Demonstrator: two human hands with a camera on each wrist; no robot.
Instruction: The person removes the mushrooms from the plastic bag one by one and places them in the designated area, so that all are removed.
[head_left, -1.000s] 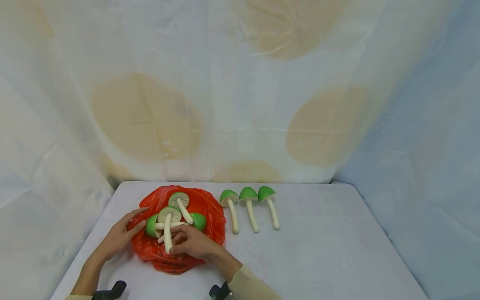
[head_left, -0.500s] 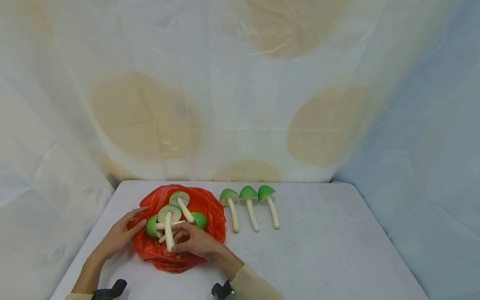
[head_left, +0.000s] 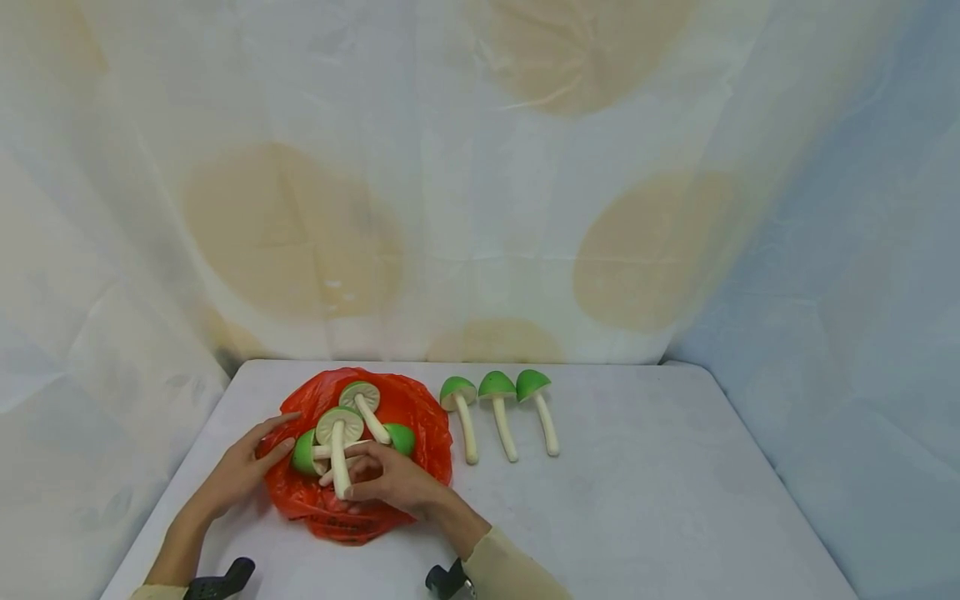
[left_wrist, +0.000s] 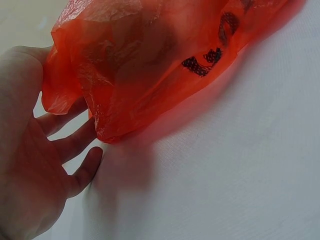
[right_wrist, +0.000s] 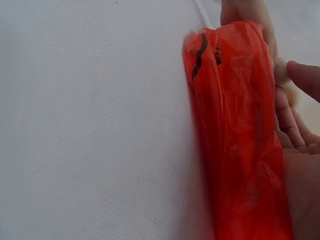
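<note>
A crumpled red plastic bag [head_left: 330, 521] lies spread on the left part of the table, with several green-capped mushrooms on it. My right hand [head_left: 397, 482] holds the white stem of the front mushroom [head_left: 340, 458] near its lower end. In the right wrist view, the thumb tip meets that stem's end [right_wrist: 281, 71] beyond the bag's edge. At the bag's left side, my left hand [head_left: 238, 471] touches the plastic with loosely spread fingers. The bag hides some of its fingertips in the left wrist view. Another mushroom [head_left: 362, 400] rests behind the front one, and one lies sideways at left.
Three similar mushrooms stand in a row to the right of the bag: left [head_left: 459, 396], middle [head_left: 498, 387] and right [head_left: 534, 386]. All lie on the white table [head_left: 645, 483]. A pale curtain with tan circles [head_left: 480, 208] closes off the back.
My right hand shifts slightly up and right, and the lower end of the front mushroom's stem moves with it. The left hand and the row of mushrooms stay practically the same.
</note>
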